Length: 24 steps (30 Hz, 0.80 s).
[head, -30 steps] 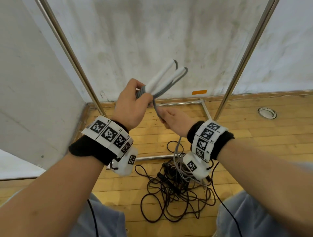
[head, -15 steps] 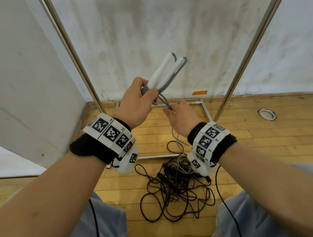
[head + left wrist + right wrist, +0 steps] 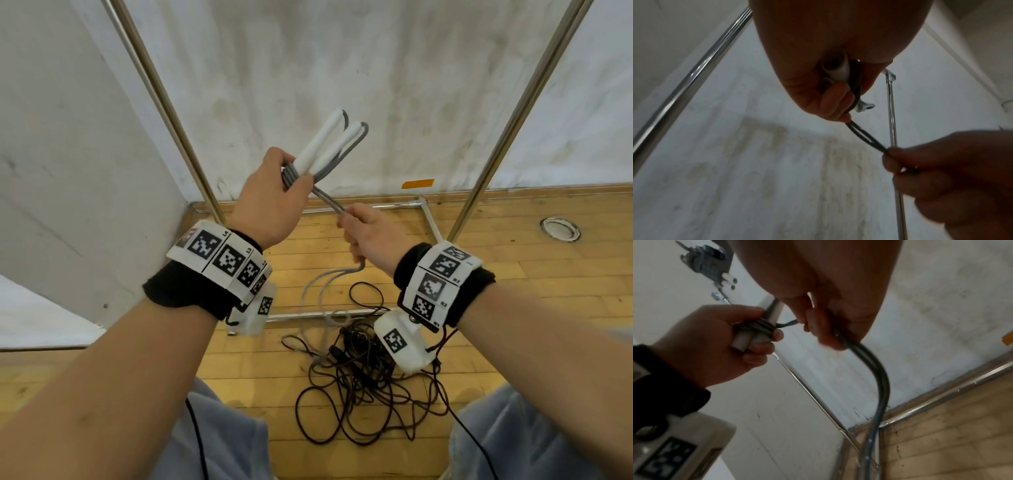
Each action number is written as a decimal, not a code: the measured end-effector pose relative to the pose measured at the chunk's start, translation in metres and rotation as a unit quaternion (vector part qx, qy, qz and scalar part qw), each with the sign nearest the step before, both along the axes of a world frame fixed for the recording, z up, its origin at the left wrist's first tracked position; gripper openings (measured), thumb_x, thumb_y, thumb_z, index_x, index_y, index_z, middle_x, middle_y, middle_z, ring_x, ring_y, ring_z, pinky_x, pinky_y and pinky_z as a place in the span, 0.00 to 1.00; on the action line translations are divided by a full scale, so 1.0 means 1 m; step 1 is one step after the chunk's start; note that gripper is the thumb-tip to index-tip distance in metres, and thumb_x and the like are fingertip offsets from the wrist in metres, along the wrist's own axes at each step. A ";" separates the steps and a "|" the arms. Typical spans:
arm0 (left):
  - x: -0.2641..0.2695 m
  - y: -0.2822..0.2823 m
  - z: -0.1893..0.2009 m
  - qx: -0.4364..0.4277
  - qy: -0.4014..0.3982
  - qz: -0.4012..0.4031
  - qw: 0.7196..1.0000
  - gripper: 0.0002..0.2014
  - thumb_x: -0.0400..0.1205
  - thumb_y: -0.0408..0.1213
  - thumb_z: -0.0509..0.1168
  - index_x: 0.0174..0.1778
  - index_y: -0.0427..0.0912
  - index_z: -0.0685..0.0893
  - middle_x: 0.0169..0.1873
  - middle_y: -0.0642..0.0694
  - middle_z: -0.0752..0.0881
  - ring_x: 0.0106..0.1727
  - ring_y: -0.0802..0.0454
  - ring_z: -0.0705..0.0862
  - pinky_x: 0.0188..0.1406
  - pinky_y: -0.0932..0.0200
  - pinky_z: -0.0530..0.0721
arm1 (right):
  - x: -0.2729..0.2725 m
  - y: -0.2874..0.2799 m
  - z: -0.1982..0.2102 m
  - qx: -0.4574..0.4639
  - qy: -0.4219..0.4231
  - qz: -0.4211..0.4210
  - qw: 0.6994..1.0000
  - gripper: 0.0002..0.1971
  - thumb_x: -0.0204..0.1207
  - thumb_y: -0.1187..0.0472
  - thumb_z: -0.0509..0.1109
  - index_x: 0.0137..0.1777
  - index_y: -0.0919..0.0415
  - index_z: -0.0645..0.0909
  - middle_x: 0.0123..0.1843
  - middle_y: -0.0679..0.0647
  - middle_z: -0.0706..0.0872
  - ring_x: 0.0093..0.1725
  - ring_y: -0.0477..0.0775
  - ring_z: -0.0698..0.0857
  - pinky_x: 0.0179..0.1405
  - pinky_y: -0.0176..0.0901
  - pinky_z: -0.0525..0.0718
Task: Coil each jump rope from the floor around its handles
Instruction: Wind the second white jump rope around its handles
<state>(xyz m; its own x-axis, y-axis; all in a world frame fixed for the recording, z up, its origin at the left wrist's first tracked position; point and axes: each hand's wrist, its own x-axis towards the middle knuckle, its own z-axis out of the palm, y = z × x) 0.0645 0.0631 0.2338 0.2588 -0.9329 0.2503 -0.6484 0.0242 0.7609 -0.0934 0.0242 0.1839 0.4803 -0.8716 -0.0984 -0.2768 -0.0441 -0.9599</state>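
The left hand (image 3: 270, 205) is raised in front of the stained white wall (image 3: 394, 85), its grip closed round the lower ends of the two white plastic jump-rope handles (image 3: 325, 147), which lie side by side and point up and to the right. Several turns of the grey jump-rope cord (image 3: 329, 200) sit wrapped round the handles just at the fingers; in the right wrist view these turns (image 3: 758, 326) lie between the thumb and the curled fingertips, above the handles' open ends.

From that coil a doubled strand of the cord runs down and to the right, taut, into the right hand (image 3: 370, 233), which is lower than the left and near it but not touching. The right hand's grip is closed on the doubled strand, pinched between thumb and fingers. Below that hand the cord bends and hangs down in pale loops to the wooden plank floor (image 3: 513, 274).

On the floor under the wrists lies a tangle of thin black cords (image 3: 359, 387). Two slanting metal poles (image 3: 154, 96) stand against the wall, joined to a metal frame along the floor.
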 end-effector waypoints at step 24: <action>-0.006 -0.008 -0.045 0.182 -0.269 -0.055 0.944 0.10 0.84 0.41 0.62 0.59 0.46 0.72 0.48 0.46 0.82 0.40 0.49 0.77 0.34 0.57 0.72 | -0.012 0.015 0.018 -0.187 0.126 0.096 0.969 0.16 0.84 0.58 0.59 0.32 0.49 0.73 0.22 0.44 0.66 0.19 0.41 0.68 0.21 0.32 0.66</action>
<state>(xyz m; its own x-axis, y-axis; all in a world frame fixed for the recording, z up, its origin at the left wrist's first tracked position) 0.0581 0.0550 0.1891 0.0814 -0.9964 -0.0243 -0.9523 -0.0849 0.2932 -0.1058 0.0395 0.2023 0.6395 -0.7654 0.0719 -0.4525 -0.4503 -0.7697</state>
